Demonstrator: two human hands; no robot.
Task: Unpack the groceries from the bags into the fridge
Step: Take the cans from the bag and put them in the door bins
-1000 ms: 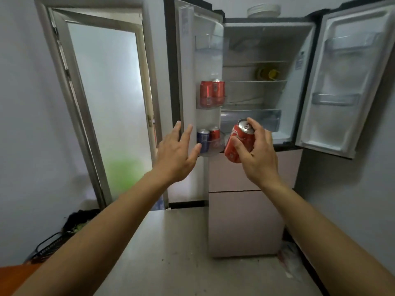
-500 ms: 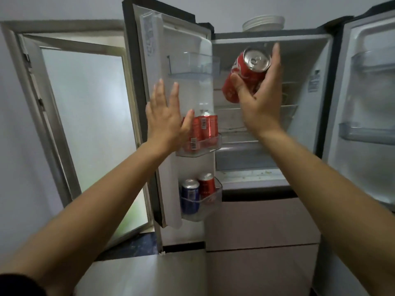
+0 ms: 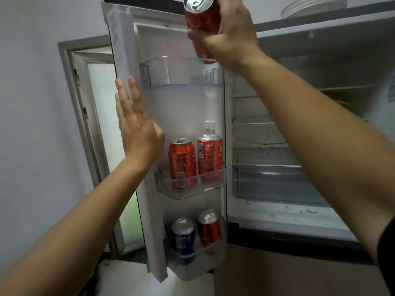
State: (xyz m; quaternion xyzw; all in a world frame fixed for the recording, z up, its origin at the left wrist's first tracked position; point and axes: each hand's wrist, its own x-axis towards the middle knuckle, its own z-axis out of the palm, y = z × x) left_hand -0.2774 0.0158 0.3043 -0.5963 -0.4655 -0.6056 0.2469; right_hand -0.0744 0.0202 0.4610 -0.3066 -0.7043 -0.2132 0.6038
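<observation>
A red aluminium drink can (image 3: 202, 24) is held tilted, silver top toward the camera, just above the empty clear top bin (image 3: 181, 71) of the open white fridge door (image 3: 186, 112). Two red cans (image 3: 195, 160) stand upright in the middle bin; a blue can (image 3: 183, 237) and a red can (image 3: 209, 230) stand in the bottom bin.

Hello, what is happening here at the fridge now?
A person is stocking drinks. The right hand holds a red aluminium can above the empty clear top door bin. The left hand, open, rests against the white fridge door's edge. The middle bin holds two red cans; the bottom bin holds a blue can beside another red one.
</observation>
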